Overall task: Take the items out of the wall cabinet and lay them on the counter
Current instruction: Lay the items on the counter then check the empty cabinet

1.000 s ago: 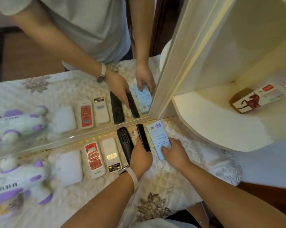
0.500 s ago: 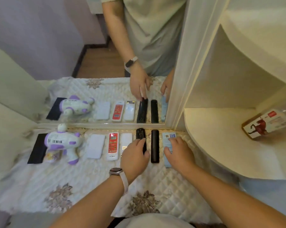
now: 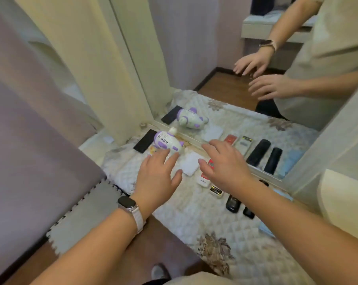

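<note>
A white-strapped smartwatch (image 3: 127, 202) sits on the left wrist. On the table (image 3: 194, 223), covered in white quilted cloth with brown flower patches, lie a pale blue box (image 3: 265, 229), a slim black remote (image 3: 248, 212), a rounded black remote (image 3: 232, 202), a white remote with a dark label (image 3: 216, 190) and a red-and-white remote (image 3: 203, 181). The lettering is too blurred to read.

The right hand (image 3: 225, 167) hovers over the red-and-white remote. The left hand (image 3: 157, 179) hovers beside a white rectangular pad (image 3: 191, 166). Each grip is apart, fingers spread, holding nothing.

The left fingertips (image 3: 169, 156) are just beside a white-and-purple plastic toy (image 3: 167, 141). Beyond it are a flat black slab (image 3: 145, 140) and a mirror (image 3: 235, 112).

Red remote (image 3: 204, 180) half under right hand (image 3: 225, 165)
</note>
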Tool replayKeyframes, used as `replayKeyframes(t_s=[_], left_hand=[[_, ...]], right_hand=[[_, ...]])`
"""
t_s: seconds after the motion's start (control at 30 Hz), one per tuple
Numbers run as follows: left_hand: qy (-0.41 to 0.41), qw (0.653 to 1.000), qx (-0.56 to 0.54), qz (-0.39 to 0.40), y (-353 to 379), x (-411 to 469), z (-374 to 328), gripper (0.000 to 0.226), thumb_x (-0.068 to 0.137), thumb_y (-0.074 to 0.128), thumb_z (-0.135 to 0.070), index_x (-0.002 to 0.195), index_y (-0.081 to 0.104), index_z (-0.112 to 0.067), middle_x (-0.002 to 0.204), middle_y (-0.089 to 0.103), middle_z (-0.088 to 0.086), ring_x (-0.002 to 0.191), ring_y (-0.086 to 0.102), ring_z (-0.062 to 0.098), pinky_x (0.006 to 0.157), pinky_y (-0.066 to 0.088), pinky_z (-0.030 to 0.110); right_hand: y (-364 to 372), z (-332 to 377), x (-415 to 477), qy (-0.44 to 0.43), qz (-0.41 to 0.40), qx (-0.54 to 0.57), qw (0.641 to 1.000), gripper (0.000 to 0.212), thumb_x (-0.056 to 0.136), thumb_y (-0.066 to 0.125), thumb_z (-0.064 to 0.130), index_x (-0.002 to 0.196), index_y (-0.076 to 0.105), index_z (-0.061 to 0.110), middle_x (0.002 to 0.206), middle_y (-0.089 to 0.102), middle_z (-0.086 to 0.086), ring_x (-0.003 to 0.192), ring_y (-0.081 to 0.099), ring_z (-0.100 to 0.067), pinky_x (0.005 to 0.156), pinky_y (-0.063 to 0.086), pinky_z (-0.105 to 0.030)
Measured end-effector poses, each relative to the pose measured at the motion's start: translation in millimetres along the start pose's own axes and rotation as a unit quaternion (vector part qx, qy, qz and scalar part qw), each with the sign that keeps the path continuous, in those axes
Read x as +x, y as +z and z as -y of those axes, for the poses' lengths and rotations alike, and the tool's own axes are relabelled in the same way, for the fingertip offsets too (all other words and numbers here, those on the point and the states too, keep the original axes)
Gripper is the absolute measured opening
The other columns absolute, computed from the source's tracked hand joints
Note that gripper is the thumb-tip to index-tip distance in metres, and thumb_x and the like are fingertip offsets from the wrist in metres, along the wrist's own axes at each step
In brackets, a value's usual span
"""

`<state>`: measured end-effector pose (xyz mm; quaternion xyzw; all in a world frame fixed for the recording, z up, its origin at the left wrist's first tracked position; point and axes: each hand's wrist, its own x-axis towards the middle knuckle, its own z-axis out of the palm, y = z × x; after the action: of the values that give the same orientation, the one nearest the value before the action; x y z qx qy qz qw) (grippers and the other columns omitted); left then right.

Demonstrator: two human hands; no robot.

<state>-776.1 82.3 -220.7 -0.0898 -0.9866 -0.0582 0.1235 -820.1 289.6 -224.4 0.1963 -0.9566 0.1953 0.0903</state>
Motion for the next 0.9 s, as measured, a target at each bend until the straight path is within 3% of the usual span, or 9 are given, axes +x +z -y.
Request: replayKeyframes(t_s=[0.13,0.43,0.63,0.9], left_hand=[[-0.024,0.996,0.023,-0.083,-37,-26,38,0.045,0.085,0.055,-0.037,0.124,0.062,-0.015,0.122,0.062,0.010,0.110,0.053,0.025,0.089,0.043,0.040],[-0.144,0.981,0.047,-0.120,-113,-95,158,0.047,0.086,0.053,-0.039,0.127,0.060,-0.015,0.129,0.060,0.011,0.121,0.054,0.029,0.102,0.041,0.046],[-0.201,0.967,0.076,-0.138,-160,-164,259,0.050,0.089,0.047,-0.042,0.130,0.058,-0.016,0.134,0.057,0.011,0.128,0.050,0.032,0.104,0.041,0.049],[-0.277,0.938,0.123,-0.171,-205,-271,368,0.050,0.086,0.051,-0.039,0.127,0.061,-0.013,0.130,0.060,0.013,0.122,0.054,0.034,0.100,0.044,0.047]], right_hand=[[-8,57,25,-0.080,-0.024,0.012,0.996,0.046,0.086,0.044,0.045,0.114,0.065,0.014,0.109,0.064,-0.007,0.097,0.059,-0.030,0.076,0.049,-0.039],[13,220,64,-0.187,-0.016,0.008,0.982,0.050,0.091,0.043,0.049,0.123,0.061,0.017,0.125,0.060,-0.005,0.113,0.056,-0.028,0.090,0.048,-0.042],[35,351,76,-0.274,-0.036,0.009,0.961,0.049,0.090,0.045,0.047,0.120,0.063,0.014,0.121,0.062,-0.008,0.109,0.057,-0.029,0.086,0.047,-0.040],[82,509,77,-0.375,-0.036,0.021,0.926,0.050,0.089,0.046,0.047,0.119,0.063,0.011,0.118,0.062,-0.011,0.105,0.058,-0.033,0.082,0.049,-0.042]])
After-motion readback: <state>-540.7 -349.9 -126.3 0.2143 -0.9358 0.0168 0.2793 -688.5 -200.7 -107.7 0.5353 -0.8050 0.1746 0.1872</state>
